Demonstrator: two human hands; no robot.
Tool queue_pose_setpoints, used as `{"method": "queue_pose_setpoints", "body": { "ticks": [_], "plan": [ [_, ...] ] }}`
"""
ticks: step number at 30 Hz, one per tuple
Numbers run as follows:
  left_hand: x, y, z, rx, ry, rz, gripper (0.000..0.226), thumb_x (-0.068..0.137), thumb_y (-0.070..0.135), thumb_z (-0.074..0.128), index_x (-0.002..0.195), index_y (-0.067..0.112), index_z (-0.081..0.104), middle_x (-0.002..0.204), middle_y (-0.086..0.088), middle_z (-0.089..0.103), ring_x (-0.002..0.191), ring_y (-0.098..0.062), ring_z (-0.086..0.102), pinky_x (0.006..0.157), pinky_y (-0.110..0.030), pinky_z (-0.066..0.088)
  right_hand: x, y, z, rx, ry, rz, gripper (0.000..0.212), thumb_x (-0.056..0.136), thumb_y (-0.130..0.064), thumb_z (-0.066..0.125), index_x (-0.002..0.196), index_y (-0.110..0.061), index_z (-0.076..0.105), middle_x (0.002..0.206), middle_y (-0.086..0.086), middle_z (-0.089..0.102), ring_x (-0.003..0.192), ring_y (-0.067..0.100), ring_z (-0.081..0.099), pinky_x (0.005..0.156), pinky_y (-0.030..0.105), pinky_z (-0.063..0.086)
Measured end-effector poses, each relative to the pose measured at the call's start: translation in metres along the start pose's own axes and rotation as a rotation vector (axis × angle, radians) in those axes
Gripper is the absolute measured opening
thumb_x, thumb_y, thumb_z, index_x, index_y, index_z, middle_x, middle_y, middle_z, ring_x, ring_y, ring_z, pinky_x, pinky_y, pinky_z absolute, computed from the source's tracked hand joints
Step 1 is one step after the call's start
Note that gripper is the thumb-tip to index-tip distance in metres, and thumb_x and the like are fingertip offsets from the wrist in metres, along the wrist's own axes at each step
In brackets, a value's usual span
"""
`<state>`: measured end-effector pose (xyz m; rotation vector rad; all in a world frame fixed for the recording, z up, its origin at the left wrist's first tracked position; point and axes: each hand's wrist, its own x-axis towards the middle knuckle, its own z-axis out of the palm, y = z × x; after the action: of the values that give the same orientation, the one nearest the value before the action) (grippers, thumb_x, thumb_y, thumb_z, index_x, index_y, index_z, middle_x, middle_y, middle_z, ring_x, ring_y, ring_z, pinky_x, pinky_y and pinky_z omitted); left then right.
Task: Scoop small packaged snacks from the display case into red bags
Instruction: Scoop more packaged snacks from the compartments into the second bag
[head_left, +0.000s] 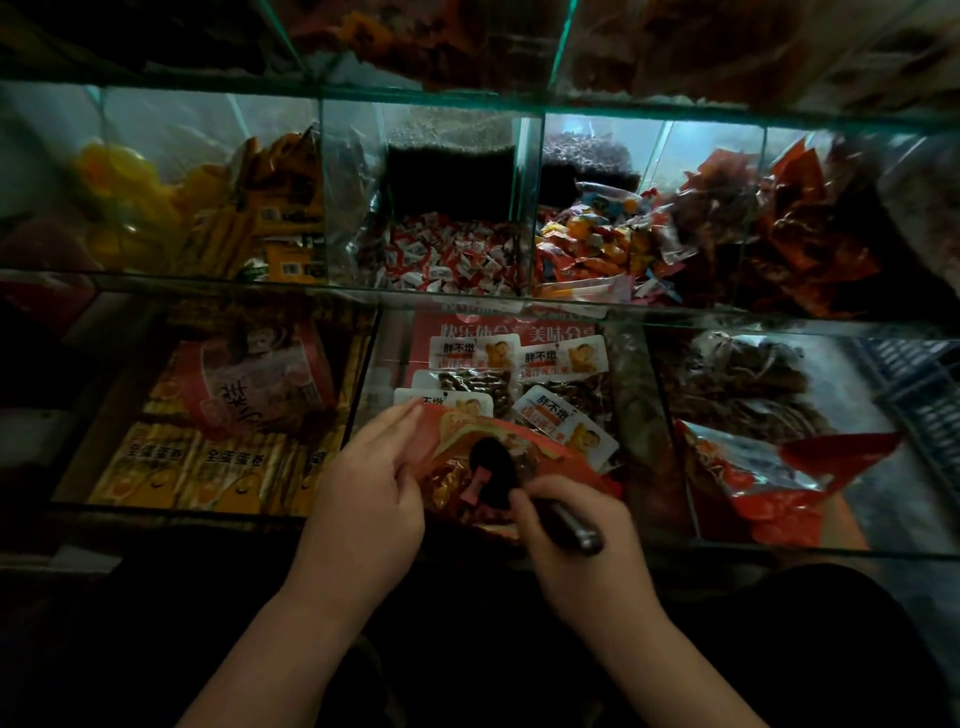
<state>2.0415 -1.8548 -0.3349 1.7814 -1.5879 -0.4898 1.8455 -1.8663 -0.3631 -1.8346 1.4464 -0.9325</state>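
Dim glass compartments of the display case fill my view, stacked in tiers and crammed with packets. My left hand pinches one edge of the red bag, holding its mouth up over the lower middle compartment. My right hand is wrapped round the handle of the dark scoop, whose bowl sits inside the bag's mouth with a small pink packet at its lip.

I think the weak point is that the bag is held on one side only. If the slack side folds in as I tip the scoop, snacks could slide off and drop among the white-labelled peanut packs lying just beneath, where they would be fiddly to pick out. Pushing the scoop too deep might also strain the thin film.

Small red-and-white wrapped snacks fill the compartment above and behind, past the glass shelf edge, which I would have to reach over. Yellow egg-roll boxes lie in the left compartment and another opened red pouch in the right one.
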Motion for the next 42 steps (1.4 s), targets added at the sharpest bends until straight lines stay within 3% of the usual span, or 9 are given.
{"method": "queue_pose_setpoints", "body": {
  "ticks": [4,8,13,17,21,28,35,38,42],
  "plan": [
    [-0.004,0.000,0.004,-0.004,0.021,0.006,0.058,0.092,-0.007,0.060,0.145,0.016,0.055,0.146,0.010,0.052,0.135,0.004,0.042,0.113,-0.012,0.031,0.002,-0.002,0.020,-0.116,-0.136,-0.023,0.008,0.090,-0.029,0.070,0.085,-0.024,0.073,0.082,-0.012,0.072,0.077,-0.001,0.066,0.073,0.021,0.054],
    [-0.006,-0.001,0.007,-0.020,0.034,0.011,0.057,0.090,-0.010,0.060,0.143,0.013,0.057,0.144,0.006,0.055,0.134,-0.002,0.047,0.114,-0.021,0.038,0.016,-0.010,0.025,0.247,-0.008,0.347,0.015,0.088,-0.024,0.073,0.073,-0.024,0.076,0.075,-0.015,0.074,0.073,-0.006,0.068,0.066,0.007,0.048],
    [-0.005,-0.002,0.006,-0.062,0.054,-0.022,0.058,0.091,-0.009,0.059,0.143,0.014,0.057,0.142,0.012,0.054,0.130,0.010,0.043,0.105,0.001,0.027,0.006,-0.009,0.020,0.586,0.097,0.620,0.013,0.087,-0.025,0.074,0.075,-0.029,0.076,0.078,-0.002,0.078,0.073,0.012,0.076,0.065,0.025,0.060],
    [-0.007,0.000,0.010,-0.064,0.035,-0.012,0.058,0.091,-0.011,0.059,0.142,0.015,0.057,0.139,0.017,0.052,0.124,0.027,0.037,0.102,0.004,0.025,0.011,-0.011,0.024,0.536,0.068,0.646,0.013,0.087,-0.029,0.074,0.074,-0.030,0.076,0.077,-0.018,0.075,0.070,-0.005,0.069,0.058,0.007,0.050],
    [-0.006,-0.001,0.005,-0.056,0.045,-0.049,0.056,0.093,-0.008,0.058,0.143,0.016,0.057,0.144,0.011,0.054,0.130,0.011,0.041,0.103,0.003,0.025,0.015,-0.015,0.022,0.795,0.114,0.774,0.011,0.086,-0.022,0.077,0.078,-0.014,0.076,0.078,0.006,0.079,0.074,0.021,0.078,0.063,0.032,0.062],
    [-0.003,-0.002,0.004,-0.048,0.054,-0.009,0.053,0.093,-0.006,0.062,0.141,0.017,0.060,0.137,0.022,0.050,0.122,0.031,0.033,0.102,0.004,0.023,0.002,-0.005,-0.012,1.020,0.264,0.842,0.015,0.088,-0.013,0.072,0.076,-0.006,0.075,0.088,0.023,0.076,0.078,0.037,0.076,0.061,0.033,0.060],
    [0.001,0.009,-0.006,0.161,0.130,0.131,0.041,0.085,-0.005,0.069,0.123,0.012,0.072,0.125,0.006,0.066,0.114,-0.010,0.052,0.101,-0.029,0.044,-0.005,-0.014,-0.056,0.876,0.443,0.741,0.024,0.090,-0.024,0.071,0.067,-0.016,0.074,0.076,0.018,0.076,0.071,0.038,0.076,0.058,0.034,0.060],
    [-0.004,0.030,-0.001,0.041,0.203,0.289,0.020,0.087,0.010,0.062,0.100,0.017,0.075,0.105,0.012,0.065,0.103,-0.005,0.055,0.093,-0.018,0.042,-0.007,-0.016,-0.067,0.870,0.451,0.738,0.026,0.089,-0.022,0.072,0.064,-0.018,0.074,0.075,0.016,0.076,0.070,0.039,0.076,0.058,0.035,0.060],
    [-0.010,0.039,0.030,0.074,-0.069,0.185,0.027,0.092,0.029,0.064,0.118,0.025,0.069,0.117,0.019,0.056,0.117,0.000,0.048,0.102,-0.022,0.045,-0.009,-0.015,-0.083,0.925,0.447,0.742,0.016,0.089,-0.011,0.070,0.073,-0.009,0.068,0.065,0.011,0.075,0.067,0.036,0.076,0.055,0.034,0.060]
  ]
}}
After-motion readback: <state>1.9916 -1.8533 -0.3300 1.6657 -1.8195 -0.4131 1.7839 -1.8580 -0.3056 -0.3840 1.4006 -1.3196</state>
